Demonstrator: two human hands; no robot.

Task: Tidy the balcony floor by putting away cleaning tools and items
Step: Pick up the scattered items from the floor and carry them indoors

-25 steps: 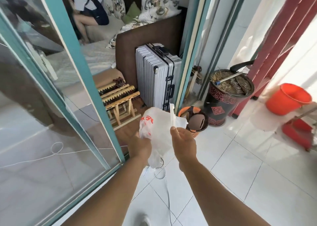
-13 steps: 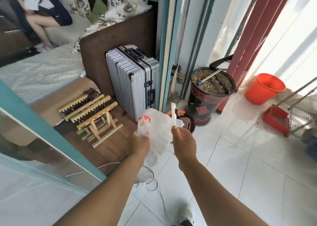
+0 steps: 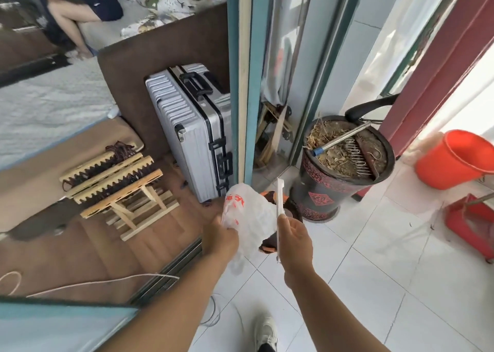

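A thin white plastic bag with red print hangs in front of me above the white floor tiles. My left hand grips its left side. My right hand pinches a stretched white strip of the bag, which stands upright above the fingers. Behind the bag, partly hidden, lies an orange and black object on the floor.
A black and red pot of dry soil holds a metal tool. An orange bucket and a red rack stand at right. A silver suitcase, folding wooden stools, a white cord and the door track are at left.
The view has swung left and closer to the doorway, with the glass door sliding out of sight. Both hands keep the same hold on the bag.
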